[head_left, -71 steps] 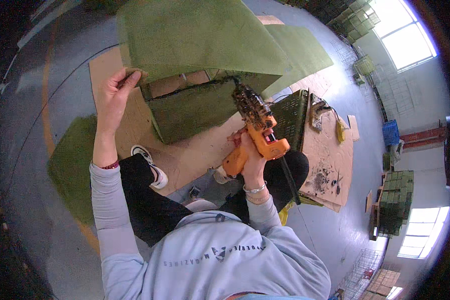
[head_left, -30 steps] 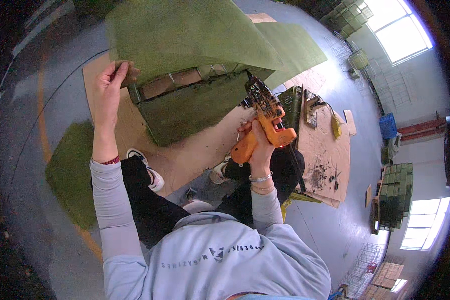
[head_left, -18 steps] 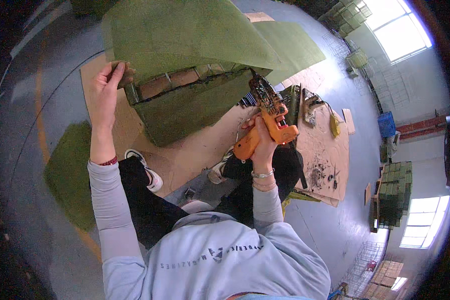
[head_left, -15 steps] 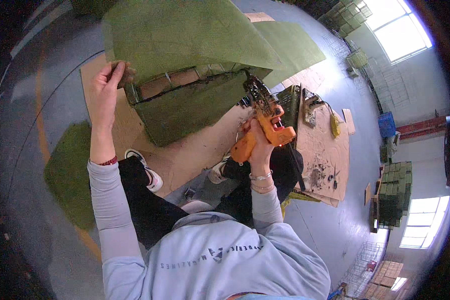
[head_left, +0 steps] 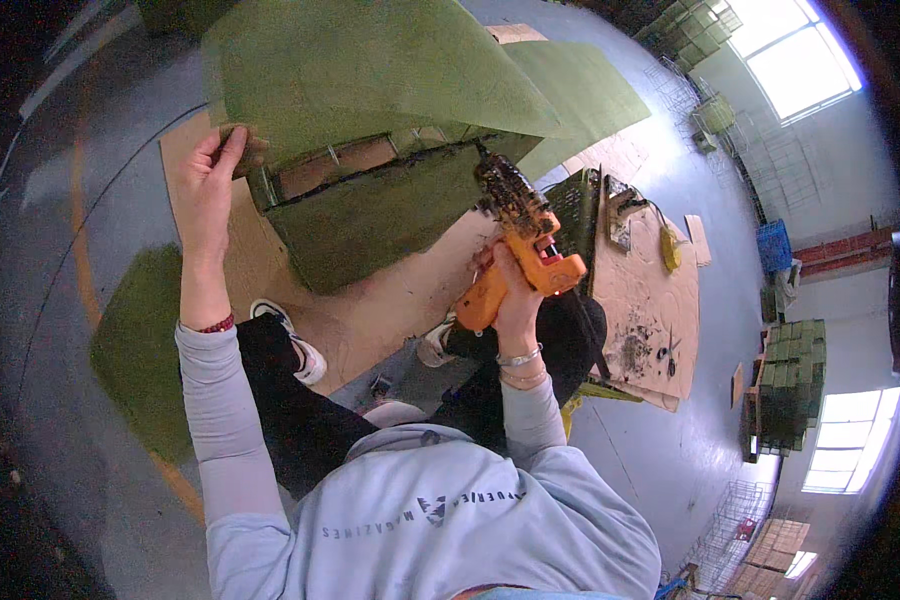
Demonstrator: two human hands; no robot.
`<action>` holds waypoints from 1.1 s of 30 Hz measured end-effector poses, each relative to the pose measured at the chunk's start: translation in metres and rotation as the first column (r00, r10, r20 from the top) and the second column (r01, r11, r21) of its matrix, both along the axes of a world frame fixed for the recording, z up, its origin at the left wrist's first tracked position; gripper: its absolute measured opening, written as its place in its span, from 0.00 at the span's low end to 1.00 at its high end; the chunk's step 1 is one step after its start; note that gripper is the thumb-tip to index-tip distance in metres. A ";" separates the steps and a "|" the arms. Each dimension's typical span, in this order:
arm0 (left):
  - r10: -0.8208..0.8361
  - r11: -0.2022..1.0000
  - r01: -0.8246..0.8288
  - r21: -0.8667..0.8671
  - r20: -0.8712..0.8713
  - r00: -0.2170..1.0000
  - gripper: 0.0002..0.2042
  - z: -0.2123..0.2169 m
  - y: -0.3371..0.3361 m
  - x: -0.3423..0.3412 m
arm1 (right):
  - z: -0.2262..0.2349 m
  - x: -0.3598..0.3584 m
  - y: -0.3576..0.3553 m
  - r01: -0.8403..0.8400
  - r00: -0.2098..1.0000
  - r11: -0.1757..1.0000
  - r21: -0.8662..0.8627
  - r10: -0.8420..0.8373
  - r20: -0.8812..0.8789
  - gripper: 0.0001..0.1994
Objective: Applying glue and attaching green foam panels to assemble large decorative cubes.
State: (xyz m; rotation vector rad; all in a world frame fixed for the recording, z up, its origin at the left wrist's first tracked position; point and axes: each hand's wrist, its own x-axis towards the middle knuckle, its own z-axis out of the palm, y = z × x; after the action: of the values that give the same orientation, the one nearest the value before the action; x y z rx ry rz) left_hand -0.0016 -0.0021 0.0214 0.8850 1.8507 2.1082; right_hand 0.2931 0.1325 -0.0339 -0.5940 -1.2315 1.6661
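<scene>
My right hand (head_left: 515, 295) grips an orange glue gun (head_left: 545, 262) whose front end is caked with dark residue. Its nozzle is at the near right edge of a green mesh-covered frame box (head_left: 370, 228), where a dark line runs along the rim. Lifted above the box is a green mesh sheet (head_left: 370, 75), and light wire bars show in the gap beneath it. At the left, my left hand (head_left: 213, 185) is closed in a pinch on the sheet's near left corner.
Brown cardboard (head_left: 390, 300) lies under the box. To the right, another cardboard-topped surface (head_left: 650, 310) bears scissors (head_left: 670, 355), dark stains and a yellow object (head_left: 670, 250). A green mesh piece (head_left: 145, 350) is on the floor at left. Stacked green boxes (head_left: 790, 385) stand far right.
The glue gun's nozzle has shifted slightly left along the box's edge, with my right hand following. My left hand keeps its pinch on the sheet, nearly still.
</scene>
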 end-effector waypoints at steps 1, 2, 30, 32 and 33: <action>0.001 1.000 -0.001 0.000 0.000 1.000 0.09 -0.001 0.000 -0.001 | 0.002 0.000 0.003 0.044 0.999 0.999 0.027 -0.045 0.021 0.10; 0.002 1.000 -0.002 0.005 -0.002 1.000 0.09 -0.002 0.000 -0.002 | 0.003 -0.001 0.007 0.088 0.995 0.995 0.055 -0.090 0.042 0.10; 0.015 0.999 -0.017 0.041 0.048 0.999 0.09 -0.003 0.006 -0.004 | 0.007 0.000 0.030 0.115 0.992 0.993 0.032 -0.114 -0.046 0.07; 0.033 0.999 -0.034 0.030 0.032 0.999 0.09 0.002 0.006 0.000 | 0.004 0.002 0.034 0.096 0.994 0.994 0.043 -0.093 -0.064 0.07; 0.053 0.998 -0.053 0.019 0.014 0.999 0.09 0.004 0.007 0.001 | 0.004 0.003 0.036 0.074 0.994 0.996 0.053 -0.069 -0.084 0.07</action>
State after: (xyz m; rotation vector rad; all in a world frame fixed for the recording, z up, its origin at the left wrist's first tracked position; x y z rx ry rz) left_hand -0.0004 0.0049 0.0254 0.8327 1.8703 2.1609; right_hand 0.2962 0.1687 -0.0302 -0.5249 -1.1805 1.5763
